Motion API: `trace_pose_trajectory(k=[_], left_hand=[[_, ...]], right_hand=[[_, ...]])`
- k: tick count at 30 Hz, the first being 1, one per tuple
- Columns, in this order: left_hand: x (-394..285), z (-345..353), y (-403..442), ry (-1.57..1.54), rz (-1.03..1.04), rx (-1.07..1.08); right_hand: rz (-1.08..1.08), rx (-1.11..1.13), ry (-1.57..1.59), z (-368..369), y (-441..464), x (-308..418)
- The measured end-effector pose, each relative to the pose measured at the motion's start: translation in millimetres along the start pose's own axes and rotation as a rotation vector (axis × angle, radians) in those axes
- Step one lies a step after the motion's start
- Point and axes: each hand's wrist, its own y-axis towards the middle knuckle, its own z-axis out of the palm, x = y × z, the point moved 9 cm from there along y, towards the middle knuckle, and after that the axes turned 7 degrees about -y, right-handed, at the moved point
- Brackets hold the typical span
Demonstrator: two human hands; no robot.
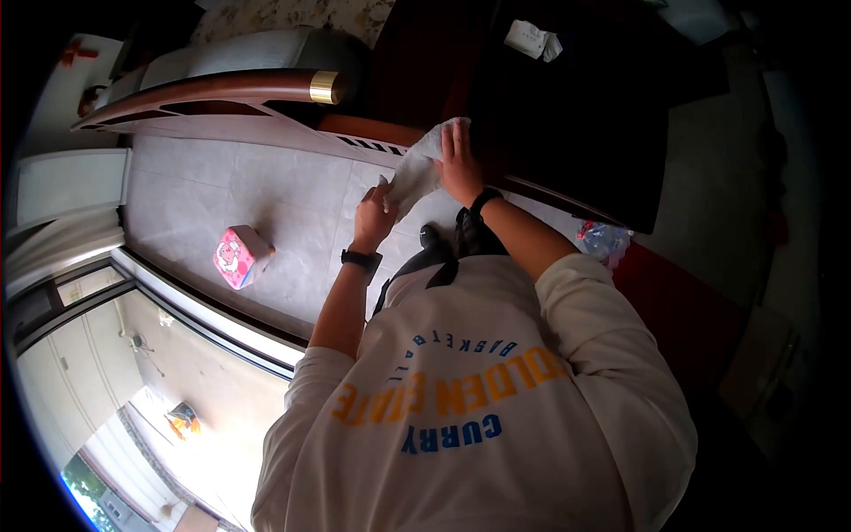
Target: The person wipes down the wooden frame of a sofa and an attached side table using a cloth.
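Note:
A pale grey-white cloth (415,180) stretches between my two hands beside the dark wooden furniture. My left hand (374,219) is closed on the cloth's lower left end, its thumb pointing up. Higher and to the right, my right hand (458,167) grips the upper part, fingers fairly straight over the fabric and thumb on the near side. Part of the cloth is hidden under the right fingers. I cannot tell whether it touches the wooden edge (377,129) behind it.
A dark table (576,133) carries a white packet (532,40). To the left are a curved wooden armrest (222,87) with a gold band and a pink cartoon stool (238,257) on grey tiles. A clear plastic bag (605,239) lies at right, and a sliding glass door (195,328) at lower left.

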Motion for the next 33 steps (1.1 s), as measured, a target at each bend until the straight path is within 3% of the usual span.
trace_pose_trajectory(k=[4, 8, 10, 14, 24, 33], left_hand=[[7.8, -4.2, -7.7, 0.028, -0.083, -0.065], [-0.7, -11.0, -5.6, 0.016, -0.027, -0.203], [-18.6, -24.2, -0.1, 0.097, 0.127, -0.327], [-41.2, -36.7, 20.0, 0.085, 0.159, -0.378], [-70.1, -6.2, 71.1, 0.143, 0.172, -0.264], [-87.3, 29.9, 97.1, 0.125, 0.132, -0.151]], right_hand=[[-0.215, -0.091, -0.127, 1.0, -11.8, 6.5], [-0.248, -0.078, -0.061, -10.8, -12.4, 6.8], [-0.219, -0.019, 0.006, -12.7, -10.7, 6.9], [-0.221, -0.014, 0.011, -15.7, -4.8, 6.5], [-0.218, -0.067, -0.096, -12.6, 34.4, -19.8], [-0.016, -0.06, 0.252, -1.1, 91.1, -65.6]])
